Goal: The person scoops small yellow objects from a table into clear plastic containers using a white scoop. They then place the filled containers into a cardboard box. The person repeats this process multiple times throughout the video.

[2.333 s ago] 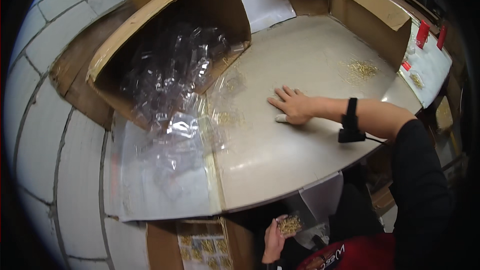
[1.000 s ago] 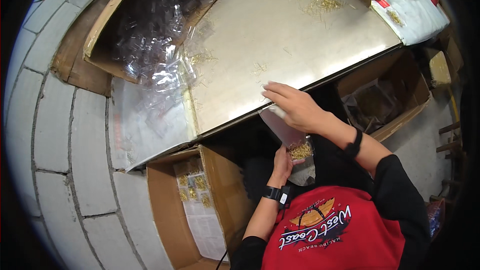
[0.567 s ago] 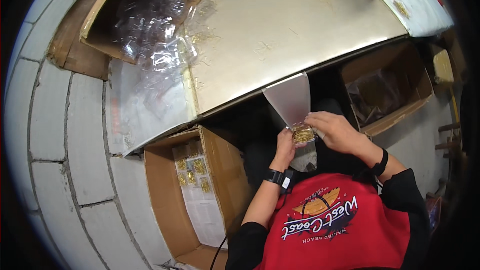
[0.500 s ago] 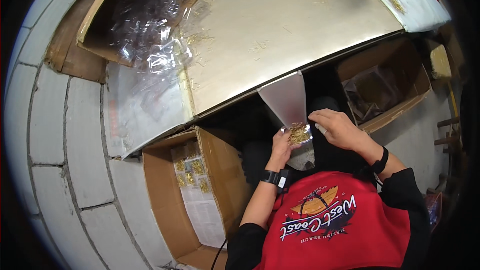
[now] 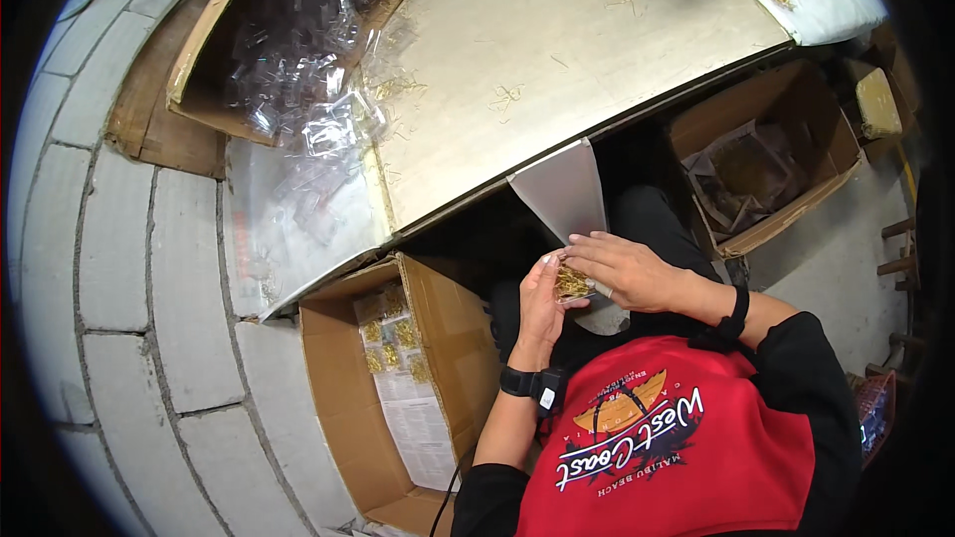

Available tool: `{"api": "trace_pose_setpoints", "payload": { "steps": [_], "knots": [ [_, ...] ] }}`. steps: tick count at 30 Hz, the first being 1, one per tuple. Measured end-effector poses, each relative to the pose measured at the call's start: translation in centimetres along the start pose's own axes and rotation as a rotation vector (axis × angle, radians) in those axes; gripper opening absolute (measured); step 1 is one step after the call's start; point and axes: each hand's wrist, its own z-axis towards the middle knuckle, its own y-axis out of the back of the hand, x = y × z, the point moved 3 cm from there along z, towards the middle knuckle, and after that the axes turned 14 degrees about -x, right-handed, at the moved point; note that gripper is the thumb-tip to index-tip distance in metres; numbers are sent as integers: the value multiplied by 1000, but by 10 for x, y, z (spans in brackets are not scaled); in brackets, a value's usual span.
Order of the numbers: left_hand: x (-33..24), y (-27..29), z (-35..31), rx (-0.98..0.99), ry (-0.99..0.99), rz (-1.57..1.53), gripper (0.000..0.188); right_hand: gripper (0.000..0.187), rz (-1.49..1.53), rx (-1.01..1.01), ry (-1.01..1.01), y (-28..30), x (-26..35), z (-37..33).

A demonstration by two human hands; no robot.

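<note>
Both hands have drawn closer together since a moment ago. Cupped left hand [image 5: 542, 300] cradles a small heap of thin golden metal pieces [image 5: 571, 282]; right hand [image 5: 627, 270] covers it, fingers loosely curled, touching. Farther off lies the clear plastic bag [image 5: 562, 191], then the beige worktable [image 5: 557, 70].

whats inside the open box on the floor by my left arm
The box holds small packets of gold bits lying on white printed sheets. The sheets cover whatever lies beneath them, and the near box wall hides its right side.
</note>
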Motion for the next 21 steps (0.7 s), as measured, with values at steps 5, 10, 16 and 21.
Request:
{"api": "trace_pose_setpoints", "payload": {
  "steps": [5,10,16,21],
  "knots": [
    [-8,-11,-2,-40,-26,-75,31,49,-8,-44,43,2,3,0],
    [-10,-16,-5,-79,-97,-101,29,46,29,-80,-43,12,5,1],
    [-10,-14,-7,-87,-130,-102,32,40,113,-279,-101,25,0,9],
    [-20,-15,-17,178,18,-412,39,45,11,-146,-18,32,13,17]
  ]
}}
